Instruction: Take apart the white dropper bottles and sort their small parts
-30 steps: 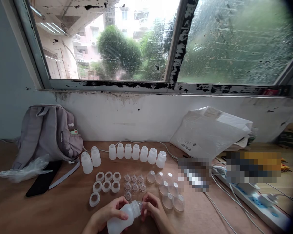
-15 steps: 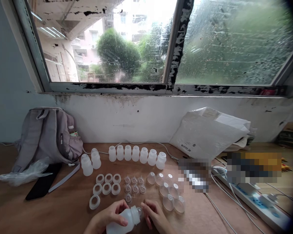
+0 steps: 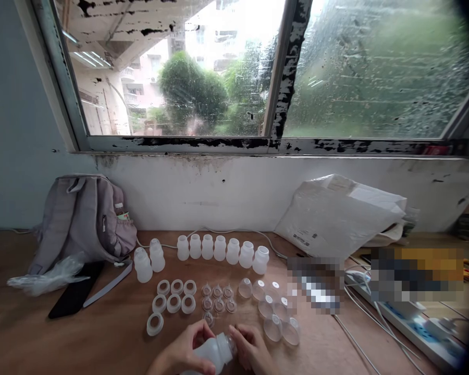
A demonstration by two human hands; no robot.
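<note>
My left hand (image 3: 185, 348) is wrapped round a frosted baby bottle (image 3: 216, 352), which lies tilted with its neck toward the right. At the bottle's mouth, the fingers of my right hand (image 3: 253, 348) are closed on a clear nipple (image 3: 231, 342), mostly hidden behind them. Just beyond my hands lie several clear nipples (image 3: 218, 305) in short rows. To their left are several white collar rings (image 3: 174, 303), and on the right several clear dome caps (image 3: 272, 329).
A row of open frosted bottles (image 3: 219, 249) stands near the wall, with two capped bottles (image 3: 143, 265) to the left. A grey backpack (image 3: 78, 219) and a plastic bag (image 3: 50, 278) lie at left. At right are a white package (image 3: 336, 219) and a power strip (image 3: 418, 328) with cables.
The view has shifted slightly. My right fingers now cover more of the nipple at the bottle's mouth. My left hand keeps its hold on the bottle.
</note>
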